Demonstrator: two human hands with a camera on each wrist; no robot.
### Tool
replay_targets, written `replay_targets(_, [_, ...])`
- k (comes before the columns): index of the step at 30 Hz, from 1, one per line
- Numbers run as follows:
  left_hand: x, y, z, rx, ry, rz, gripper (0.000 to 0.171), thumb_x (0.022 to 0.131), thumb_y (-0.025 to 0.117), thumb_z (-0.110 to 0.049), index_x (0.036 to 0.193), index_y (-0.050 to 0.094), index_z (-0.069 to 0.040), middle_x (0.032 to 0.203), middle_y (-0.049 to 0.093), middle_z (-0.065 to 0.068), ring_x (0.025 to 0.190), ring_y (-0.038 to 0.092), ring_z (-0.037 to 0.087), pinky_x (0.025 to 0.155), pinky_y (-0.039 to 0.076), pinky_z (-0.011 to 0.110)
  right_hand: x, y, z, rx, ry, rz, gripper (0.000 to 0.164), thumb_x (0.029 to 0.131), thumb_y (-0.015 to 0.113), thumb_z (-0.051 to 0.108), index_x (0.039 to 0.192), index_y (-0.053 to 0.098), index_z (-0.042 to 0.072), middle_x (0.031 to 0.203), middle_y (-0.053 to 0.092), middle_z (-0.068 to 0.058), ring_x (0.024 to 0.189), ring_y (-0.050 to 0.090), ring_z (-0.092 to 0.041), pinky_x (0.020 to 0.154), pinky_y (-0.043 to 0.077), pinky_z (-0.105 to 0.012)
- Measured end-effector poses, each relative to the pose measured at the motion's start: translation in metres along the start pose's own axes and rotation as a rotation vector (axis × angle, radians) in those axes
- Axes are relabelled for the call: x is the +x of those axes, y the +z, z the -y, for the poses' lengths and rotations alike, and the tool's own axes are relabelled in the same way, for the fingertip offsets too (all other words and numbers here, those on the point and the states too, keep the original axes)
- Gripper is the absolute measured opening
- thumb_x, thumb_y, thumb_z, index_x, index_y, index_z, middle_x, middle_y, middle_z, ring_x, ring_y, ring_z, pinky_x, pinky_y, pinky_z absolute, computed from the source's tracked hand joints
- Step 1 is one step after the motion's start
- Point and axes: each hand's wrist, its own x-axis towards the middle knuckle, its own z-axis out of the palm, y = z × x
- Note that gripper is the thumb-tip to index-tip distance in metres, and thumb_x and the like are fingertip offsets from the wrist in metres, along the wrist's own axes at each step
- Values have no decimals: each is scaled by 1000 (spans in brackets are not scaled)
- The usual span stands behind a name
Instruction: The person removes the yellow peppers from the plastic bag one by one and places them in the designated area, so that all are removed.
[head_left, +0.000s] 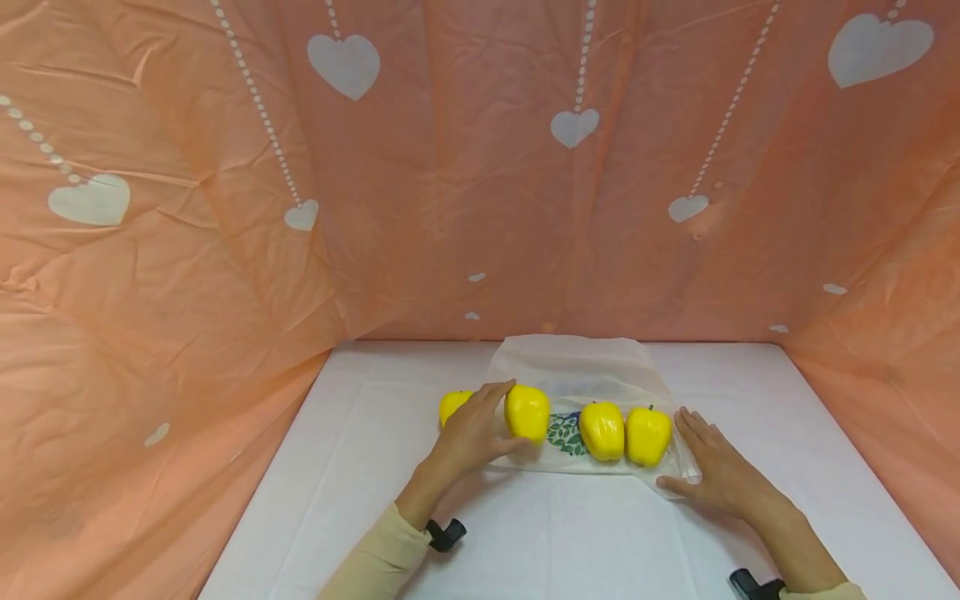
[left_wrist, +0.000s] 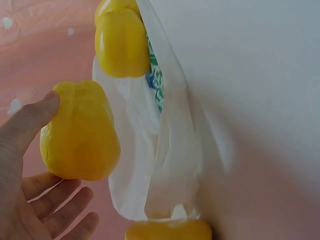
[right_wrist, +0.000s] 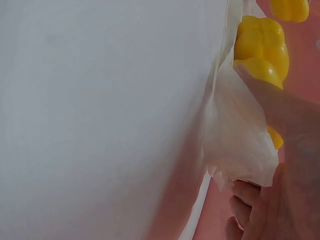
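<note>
In the head view my left hand [head_left: 468,429] holds a yellow bell pepper [head_left: 527,413] over the left part of a thin white bag [head_left: 570,367] printed with green leaves. The left wrist view shows this pepper [left_wrist: 80,132] between thumb and fingers. Two more yellow bell peppers lie side by side on the bag, one left [head_left: 602,431] and one right [head_left: 649,436]. Beside the bag's right end rests my right hand [head_left: 720,475], its fingers extended and its thumb apart. Its fingertips are right at the bag's crumpled edge [right_wrist: 237,145].
Another yellow bell pepper [head_left: 453,406] is on the table left of the bag, partly hidden behind my left hand. The white table [head_left: 360,450] meets a peach-coloured sheet [head_left: 480,167] with white hearts at its back and sides.
</note>
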Motion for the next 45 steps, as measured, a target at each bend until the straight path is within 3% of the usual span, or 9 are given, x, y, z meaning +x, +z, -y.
replay_targets(8, [-3, -13, 11, -5, -11, -85, 93, 84, 94, -39, 159, 48, -10, 154, 58, 10, 138, 58, 31, 111, 53, 53, 0, 0, -1, -1, 0, 2, 120, 86, 83, 59, 165, 25, -10, 172, 21, -33, 156, 21, -55, 129, 13, -66])
replay_targets(20, [-10, -36, 23, -31, -38, -138, 94, 84, 94, -40, 160, 48, -8, 153, 57, 11, 139, 57, 34, 112, 52, 56, 1, -1, 1, -5, 8, 10, 121, 85, 83, 60, 164, 25, -11, 171, 21, -34, 157, 20, -55, 130, 11, -64])
replay_targets(27, [-16, -50, 35, -17, -78, -171, 95, 83, 95, -40, 160, 48, -8, 155, 56, 11, 142, 55, 34, 113, 51, 57, 1, -2, 1, -4, 14, 11, 121, 85, 83, 60, 164, 25, -10, 171, 21, -34, 156, 21, -56, 127, 16, -69])
replay_targets(35, [-24, -65, 51, -20, -117, -157, 94, 86, 92, -42, 161, 46, -7, 158, 52, 14, 145, 52, 37, 116, 47, 60, 0, -2, 4, -13, 32, 18, 121, 84, 84, 60, 164, 26, -10, 170, 22, -35, 155, 22, -57, 122, 22, -74])
replay_targets(45, [-37, -81, 73, -40, -134, -143, 94, 87, 91, -38, 163, 42, -9, 160, 50, 15, 146, 51, 39, 117, 45, 63, 0, -3, 4, -9, 38, 23, 121, 85, 83, 60, 164, 25, -10, 171, 21, -35, 155, 21, -57, 123, 20, -73])
